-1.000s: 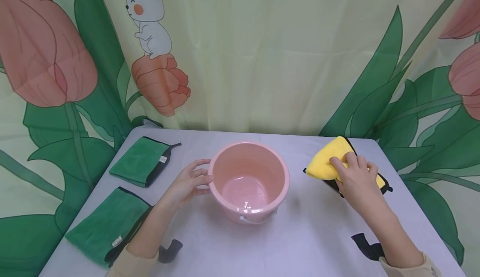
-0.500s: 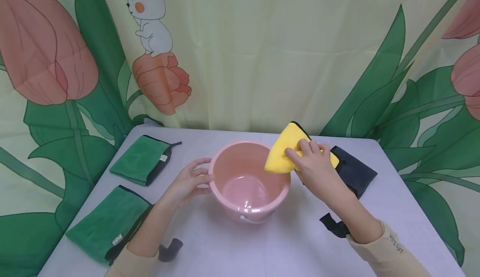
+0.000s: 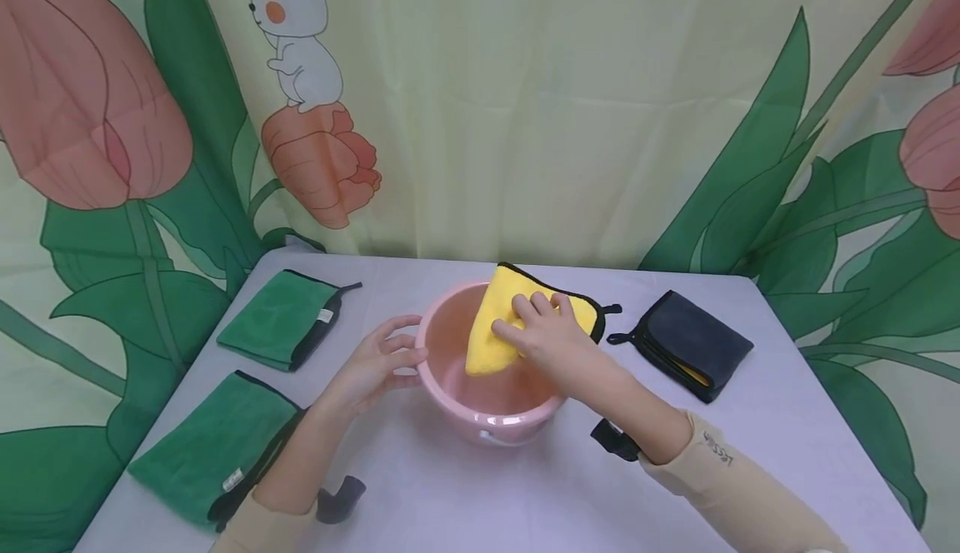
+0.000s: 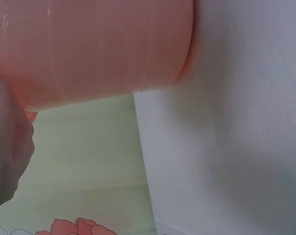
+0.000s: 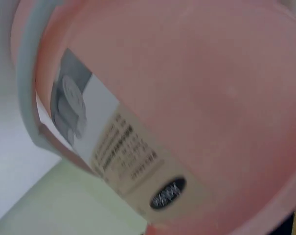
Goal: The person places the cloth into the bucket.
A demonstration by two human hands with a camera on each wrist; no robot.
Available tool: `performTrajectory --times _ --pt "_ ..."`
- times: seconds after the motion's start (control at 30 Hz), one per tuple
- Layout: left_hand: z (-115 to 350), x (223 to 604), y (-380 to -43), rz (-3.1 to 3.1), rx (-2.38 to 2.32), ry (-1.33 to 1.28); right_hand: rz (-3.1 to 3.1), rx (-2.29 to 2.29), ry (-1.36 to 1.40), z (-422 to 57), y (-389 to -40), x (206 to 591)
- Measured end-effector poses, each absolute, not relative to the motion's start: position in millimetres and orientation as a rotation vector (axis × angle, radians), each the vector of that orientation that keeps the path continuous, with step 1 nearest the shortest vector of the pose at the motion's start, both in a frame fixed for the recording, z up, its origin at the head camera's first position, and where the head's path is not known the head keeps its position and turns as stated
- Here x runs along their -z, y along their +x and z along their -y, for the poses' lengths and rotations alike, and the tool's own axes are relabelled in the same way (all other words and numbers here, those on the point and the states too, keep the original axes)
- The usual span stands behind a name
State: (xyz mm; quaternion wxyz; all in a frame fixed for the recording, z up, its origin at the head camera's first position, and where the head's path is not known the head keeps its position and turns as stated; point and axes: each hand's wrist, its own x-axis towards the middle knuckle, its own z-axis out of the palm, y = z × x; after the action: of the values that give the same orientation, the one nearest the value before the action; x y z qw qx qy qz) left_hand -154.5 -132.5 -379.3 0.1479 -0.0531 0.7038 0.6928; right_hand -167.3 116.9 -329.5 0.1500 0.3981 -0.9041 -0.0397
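A pink bucket (image 3: 487, 411) stands upright in the middle of the table. My left hand (image 3: 382, 364) holds its rim from the left side; the left wrist view shows that hand (image 4: 11, 142) at the rim beside the bucket wall. Over the bucket's mouth, my right hand (image 3: 551, 341) grips a folded yellow cloth (image 3: 491, 332) with black edging and a small hanging loop. Part of the cloth lies hidden beneath the hand. The right wrist view is filled by the bucket's outer wall (image 5: 211, 98), its label and its pale handle (image 5: 28, 88).
Two folded green cloths (image 3: 277, 320) (image 3: 217, 445) lie along the table's left side. A folded dark cloth (image 3: 693, 345) with a yellow inner layer lies to the right of the bucket. Behind the table hangs a printed curtain (image 3: 510, 103).
My right hand has lifted the yellow cloth off the dark one and carried it left over the bucket. The dark cloth is now uncovered. My left hand stays at the rim.
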Motion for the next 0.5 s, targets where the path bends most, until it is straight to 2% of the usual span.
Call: performTrajectory --times 0.5 --pt "131 380 -155 -2.048 -1.962 -0.193 2.714 0.221 1.321 -87 -180 350"
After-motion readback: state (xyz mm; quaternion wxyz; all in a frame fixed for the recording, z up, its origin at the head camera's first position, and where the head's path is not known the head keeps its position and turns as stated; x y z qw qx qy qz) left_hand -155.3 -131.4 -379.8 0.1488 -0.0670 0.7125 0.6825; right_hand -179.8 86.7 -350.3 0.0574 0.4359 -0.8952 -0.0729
